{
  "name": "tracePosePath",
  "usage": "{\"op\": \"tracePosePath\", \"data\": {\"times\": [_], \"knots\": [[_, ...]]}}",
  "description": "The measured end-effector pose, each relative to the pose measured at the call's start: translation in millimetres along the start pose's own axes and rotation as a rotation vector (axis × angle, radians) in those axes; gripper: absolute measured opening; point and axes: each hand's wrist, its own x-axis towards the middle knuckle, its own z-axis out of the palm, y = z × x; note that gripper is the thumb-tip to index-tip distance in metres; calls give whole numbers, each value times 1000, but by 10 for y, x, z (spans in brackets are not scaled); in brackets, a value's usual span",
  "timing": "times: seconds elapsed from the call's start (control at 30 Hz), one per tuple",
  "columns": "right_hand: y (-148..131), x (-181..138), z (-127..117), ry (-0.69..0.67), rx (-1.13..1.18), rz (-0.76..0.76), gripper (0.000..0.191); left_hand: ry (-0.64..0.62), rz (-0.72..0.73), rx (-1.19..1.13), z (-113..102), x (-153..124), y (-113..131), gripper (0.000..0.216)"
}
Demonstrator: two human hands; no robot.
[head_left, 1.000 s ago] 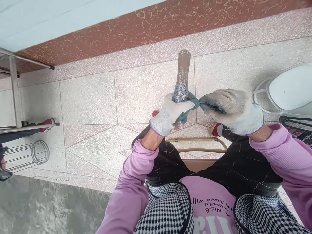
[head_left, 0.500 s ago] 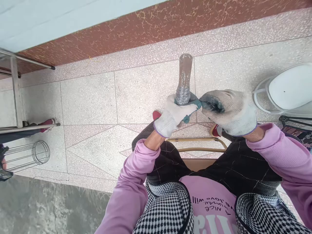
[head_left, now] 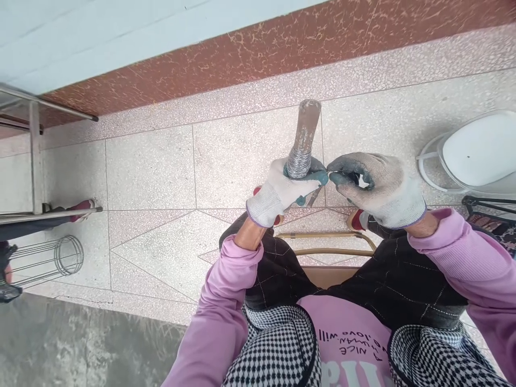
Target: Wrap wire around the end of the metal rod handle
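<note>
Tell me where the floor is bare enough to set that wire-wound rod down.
Bare tiles lie left of the left hand, between the rod, the wire cage and the metal frame. A strip lies bare beyond the rod, up to the red skirting. Crowded: right of the right hand, by the white stool, and underneath by knees and shoes.

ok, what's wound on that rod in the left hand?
Thin silvery wire is coiled around the rod just above the left hand. The upper rod is bare. The glove hides any coil lower down.
</note>
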Motion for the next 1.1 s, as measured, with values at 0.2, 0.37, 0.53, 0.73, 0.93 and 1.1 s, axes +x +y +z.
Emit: {"op": "tracePosePath", "data": {"times": [0.2,0.37,0.53,0.73,0.93,1.1], "knots": [[48,29,-1,-34,-35,-78,22,83,168,106,15,-29,-37,18],[129,51,4,-143,-100,-106,21,114,225,226,-3,-63,-68,21],[93,45,-30,-182,50,39,20,23,234,262,-55,-43,-70,19],[135,119,30,-121,237,165,10,17,94,79,-42,155,-98,22],[374,230,50,-51,227,223,11,215,10,-169,-222,324,-33,31],[638,281,-99,59,170,322,9,390,-28,-271,-481,455,-25,23]]}}
